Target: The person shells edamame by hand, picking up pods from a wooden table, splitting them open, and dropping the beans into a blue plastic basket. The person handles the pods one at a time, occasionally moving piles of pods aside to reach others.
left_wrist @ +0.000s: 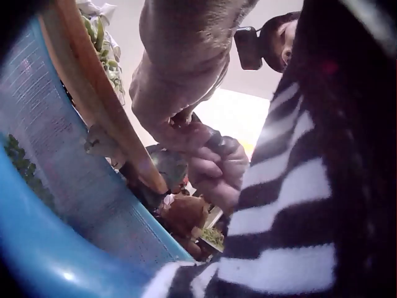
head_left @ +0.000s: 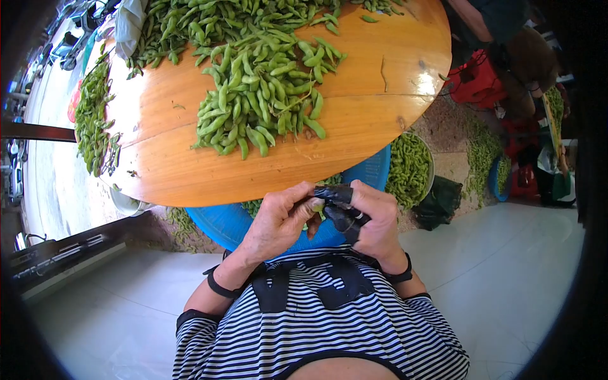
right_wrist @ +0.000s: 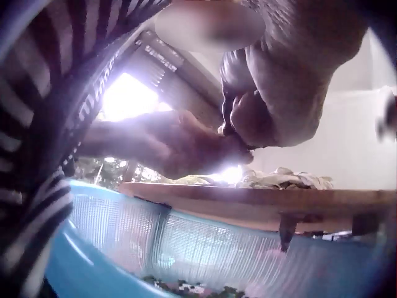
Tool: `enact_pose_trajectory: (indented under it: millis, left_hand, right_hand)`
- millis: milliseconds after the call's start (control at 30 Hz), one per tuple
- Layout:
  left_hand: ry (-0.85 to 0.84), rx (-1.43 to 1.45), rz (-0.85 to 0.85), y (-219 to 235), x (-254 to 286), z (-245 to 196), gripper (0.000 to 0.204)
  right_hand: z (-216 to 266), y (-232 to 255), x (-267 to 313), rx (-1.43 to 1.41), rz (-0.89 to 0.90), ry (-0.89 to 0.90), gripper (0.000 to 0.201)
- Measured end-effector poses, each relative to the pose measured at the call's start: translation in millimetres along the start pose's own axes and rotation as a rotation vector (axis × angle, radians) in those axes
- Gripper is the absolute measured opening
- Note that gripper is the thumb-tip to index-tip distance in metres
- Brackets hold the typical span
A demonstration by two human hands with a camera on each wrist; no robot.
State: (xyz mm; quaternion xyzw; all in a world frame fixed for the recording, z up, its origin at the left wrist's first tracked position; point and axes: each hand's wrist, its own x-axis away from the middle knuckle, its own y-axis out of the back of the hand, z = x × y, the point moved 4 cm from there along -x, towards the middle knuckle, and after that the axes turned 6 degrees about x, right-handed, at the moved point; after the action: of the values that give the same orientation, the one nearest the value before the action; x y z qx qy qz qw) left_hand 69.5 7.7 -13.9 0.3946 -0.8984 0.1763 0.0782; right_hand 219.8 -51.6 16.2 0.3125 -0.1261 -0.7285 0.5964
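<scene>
My left hand [head_left: 278, 220] and right hand [head_left: 378, 218] meet in front of my chest, over a blue basket [head_left: 215, 229] at the table's near edge. A bit of green soybean pod [head_left: 318, 207] shows at the left thumb tip, pinched between the fingers of both hands; most of it is hidden. Black wrapping [head_left: 335, 195] covers some right fingers, which are curled. In the left wrist view the right hand [left_wrist: 216, 167] lies beyond the left. A loose heap of green soybean pods [head_left: 259, 95] sits on the wooden table [head_left: 158, 155] ahead.
More pods [head_left: 95, 120] lie along the table's left side. At right on the floor stand a bowl of pods [head_left: 408, 168] and a black bag [head_left: 441, 202]. Another person [head_left: 516, 50] sits beyond, near a red stool [head_left: 475, 79]. Inside the blue basket are some green pieces [right_wrist: 192, 287].
</scene>
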Motion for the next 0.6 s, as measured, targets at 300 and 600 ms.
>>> enact_pose_trajectory:
  millis: [300,600]
  left_hand:
    - [-0.462,-0.656,0.233,-12.1,0.1,-30.0,0.031]
    - [-0.768,-1.361,-0.157,6.8,-58.6,-62.0,0.030]
  right_hand:
    - [-62.9,71.7,34.5,-0.292,-0.042,-0.578,0.025]
    - [-79.3,140.7,54.4,0.644,-0.287,-0.752,0.026]
